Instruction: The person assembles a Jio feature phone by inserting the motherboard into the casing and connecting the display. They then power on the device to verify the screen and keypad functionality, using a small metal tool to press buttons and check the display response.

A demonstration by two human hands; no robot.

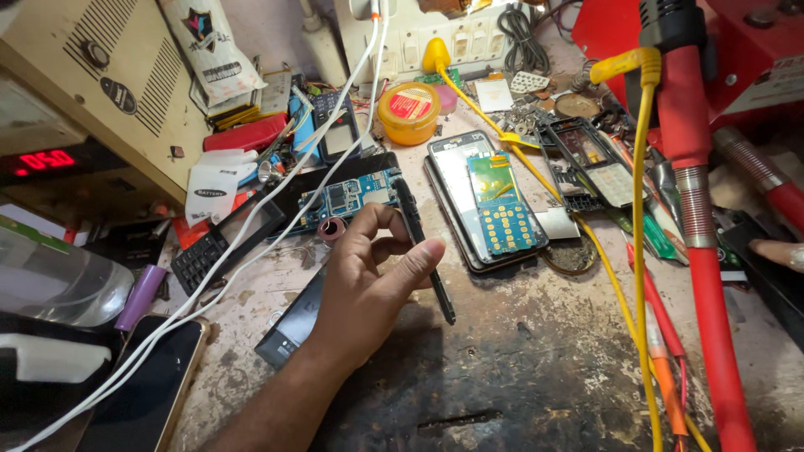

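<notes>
Left hand (368, 276): centre of view, forearm entering from 7 o'clock. Thumb and fingers pinched on a slim black tool (425, 251), probably a screwdriver or stylus; its shaft runs from 12 o'clock above the fingers down to a tip at 5 o'clock of the hand, over the table (536, 368). The tip itself is too dark to make out.

Right hand (780, 253): only a fingertip or two shows at the 3 o'clock edge, touching a black object that is mostly cut off. Whether its fingers are spread or closed cannot be told.

Blue circuit board (347, 199): at 12 o'clock of the left hand, partly behind the knuckles.

Opened phone (490, 205): at 2 o'clock of the left hand, green board and keypad contacts exposed.

Dark flat slab (289, 328): at 8 o'clock of the left hand, largely hidden beneath the wrist; kind unclear.

White cables (251, 226): crossing from 12 o'clock to 7 o'clock.

Yellow tin (409, 111): at 12 o'clock, beyond the board.

Red-handled tool (699, 251) and yellow wire (641, 251): right side, both cut off by the frame.
</notes>
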